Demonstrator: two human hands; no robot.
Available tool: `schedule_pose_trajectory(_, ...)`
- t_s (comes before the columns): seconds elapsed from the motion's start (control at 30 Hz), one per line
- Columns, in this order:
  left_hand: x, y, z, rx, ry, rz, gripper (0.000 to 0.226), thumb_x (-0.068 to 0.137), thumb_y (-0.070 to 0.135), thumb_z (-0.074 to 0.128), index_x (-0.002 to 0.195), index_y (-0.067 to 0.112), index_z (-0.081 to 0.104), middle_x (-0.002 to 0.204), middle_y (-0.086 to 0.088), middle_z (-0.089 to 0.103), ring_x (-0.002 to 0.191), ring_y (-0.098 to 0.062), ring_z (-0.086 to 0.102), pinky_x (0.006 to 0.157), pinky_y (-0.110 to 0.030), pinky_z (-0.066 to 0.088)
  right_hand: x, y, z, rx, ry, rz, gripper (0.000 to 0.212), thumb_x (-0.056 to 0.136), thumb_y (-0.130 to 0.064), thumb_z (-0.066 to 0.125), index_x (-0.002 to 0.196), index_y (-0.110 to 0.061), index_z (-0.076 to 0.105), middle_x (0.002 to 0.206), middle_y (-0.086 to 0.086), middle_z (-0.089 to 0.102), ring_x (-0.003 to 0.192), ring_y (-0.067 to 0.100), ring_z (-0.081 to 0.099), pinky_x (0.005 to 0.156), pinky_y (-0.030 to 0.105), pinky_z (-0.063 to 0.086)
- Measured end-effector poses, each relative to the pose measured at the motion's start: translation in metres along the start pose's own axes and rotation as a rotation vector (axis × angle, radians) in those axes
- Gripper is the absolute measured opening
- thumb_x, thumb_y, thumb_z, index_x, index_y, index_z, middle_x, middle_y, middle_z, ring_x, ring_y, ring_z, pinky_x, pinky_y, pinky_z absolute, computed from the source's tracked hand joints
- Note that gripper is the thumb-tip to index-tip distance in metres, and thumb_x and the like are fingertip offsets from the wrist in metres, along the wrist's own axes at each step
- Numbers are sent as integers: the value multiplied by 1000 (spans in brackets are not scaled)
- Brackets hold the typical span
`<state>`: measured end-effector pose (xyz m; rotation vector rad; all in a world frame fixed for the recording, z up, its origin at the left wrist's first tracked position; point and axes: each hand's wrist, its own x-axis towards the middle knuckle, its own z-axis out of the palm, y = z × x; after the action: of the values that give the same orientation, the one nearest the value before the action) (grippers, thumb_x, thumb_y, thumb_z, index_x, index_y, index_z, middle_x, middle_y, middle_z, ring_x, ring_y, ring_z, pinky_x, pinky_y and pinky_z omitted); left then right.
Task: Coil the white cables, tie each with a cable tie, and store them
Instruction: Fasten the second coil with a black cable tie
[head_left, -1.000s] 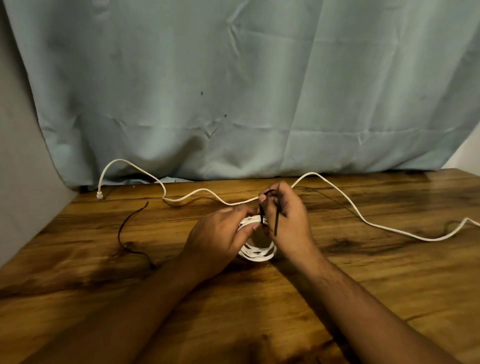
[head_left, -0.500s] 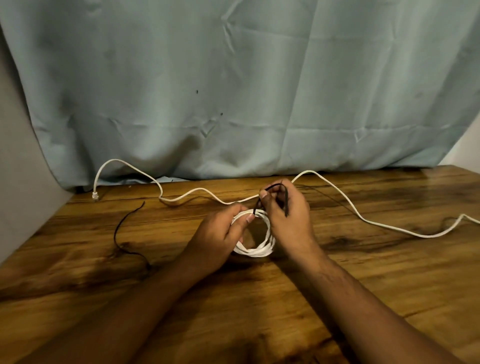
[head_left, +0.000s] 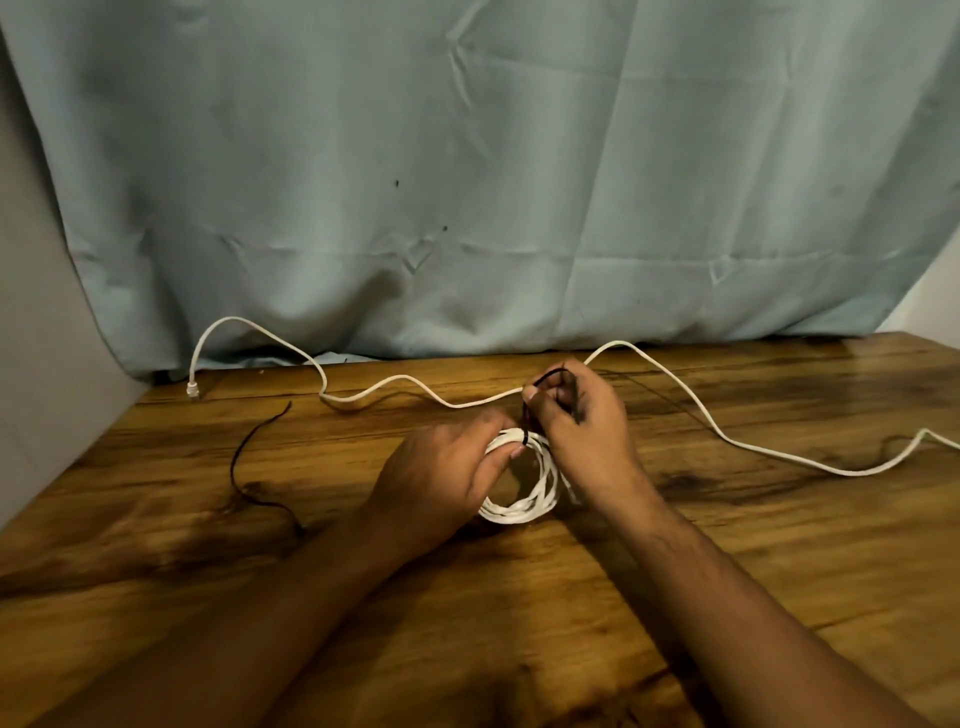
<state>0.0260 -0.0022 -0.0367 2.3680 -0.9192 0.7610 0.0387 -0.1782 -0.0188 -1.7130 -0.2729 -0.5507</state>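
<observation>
A coiled white cable (head_left: 524, 506) stands on edge on the wooden table (head_left: 675, 597), between my hands. My left hand (head_left: 441, 475) pinches the coil's top left. A black cable tie (head_left: 525, 439) wraps the top of the coil, and its tail loops up through the fingers of my right hand (head_left: 582, 423), which grips it just above the coil. A second, uncoiled white cable (head_left: 727, 441) snakes across the back of the table from a plug (head_left: 193, 388) at the far left to the right edge.
Another black cable tie (head_left: 249, 467) lies loose on the table to the left of my hands. A pale blue cloth (head_left: 467, 182) hangs behind the table. A grey wall (head_left: 41, 389) borders the left side.
The tie's loop has drawn tighter around the coil's top. My right hand has pulled the tail up and away, and the coil stands more upright.
</observation>
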Motion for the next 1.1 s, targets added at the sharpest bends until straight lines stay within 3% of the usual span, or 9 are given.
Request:
schedule_pose_trajectory(0.13, 0, -3, 2, 20, -17, -34, 31, 101, 47, 43, 118, 28, 62, 101, 5, 74, 88, -18, 68, 71, -36, 51, 0, -1, 1, 84, -16, 51, 13, 94, -2, 69, 85, -11, 64, 74, 7, 70, 69, 21, 64, 67, 37, 54)
schedule_pose_trajectory(0.37, 1, -14, 0, -33, -57, -126, 31, 100, 48, 42, 119, 32, 60, 104, 8, 73, 92, -16, 67, 76, -39, 52, 0, -11, -3, 169, -140, -9, 3, 97, 2, 64, 98, 4, 63, 75, 12, 70, 69, 18, 67, 66, 25, 56)
schedule_pose_trajectory(0.57, 1, 3, 0, 87, 23, 66, 34, 100, 46, 42, 114, 24, 64, 94, 4, 74, 81, -19, 68, 62, -30, 44, 1, -9, -5, 137, -108, 180, 11, 96, -1, 67, 87, -7, 65, 65, -3, 65, 58, 5, 60, 55, 18, 49)
schedule_pose_trajectory(0.7, 2, 9, -1, 143, 38, 83, 37, 99, 50, 46, 119, 22, 61, 87, 1, 74, 75, -25, 70, 54, -31, 47, 2, -7, -6, 280, -129, 406, 3, 93, 6, 64, 90, 7, 63, 70, 18, 59, 53, 22, 55, 45, 26, 48)
schedule_pose_trajectory(0.77, 2, 12, -4, 183, 68, 110, 32, 95, 43, 60, 120, 23, 61, 77, 4, 72, 65, -19, 67, 50, -26, 32, 4, -7, -10, 322, -164, 521, 9, 92, 7, 63, 84, 4, 63, 66, 17, 60, 45, 22, 56, 40, 26, 50)
schedule_pose_trajectory(0.83, 2, 12, -4, 198, 86, 143, 34, 94, 41, 62, 123, 25, 62, 78, 6, 72, 65, -14, 65, 52, -22, 29, 6, -5, -13, 342, -195, 592, 14, 92, 7, 62, 82, -2, 63, 61, 14, 62, 41, 20, 56, 36, 26, 50)
schedule_pose_trajectory(0.93, 3, 9, -3, 35, -2, 72, 38, 98, 49, 48, 128, 30, 62, 105, 7, 77, 90, -17, 72, 67, -34, 54, 5, -1, -11, 338, -222, 692, 8, 94, 8, 59, 93, 2, 64, 61, 15, 62, 38, 19, 57, 33, 24, 48)
schedule_pose_trajectory(1.0, 2, 7, -1, -37, -32, 2, 37, 98, 51, 46, 127, 33, 62, 111, 9, 76, 97, -15, 71, 76, -39, 56, 2, 5, -8, 347, -208, 721, 15, 93, 8, 61, 108, 6, 61, 61, 16, 60, 36, 18, 56, 32, 23, 46)
schedule_pose_trajectory(1.1, 2, 1, -2, -149, -45, -102, 31, 98, 48, 50, 123, 33, 63, 110, 15, 74, 99, -5, 69, 82, -37, 55, 0, 7, -7, 344, -250, 655, 12, 92, 1, 68, 103, 4, 65, 71, 17, 65, 48, 20, 60, 45, 27, 54)
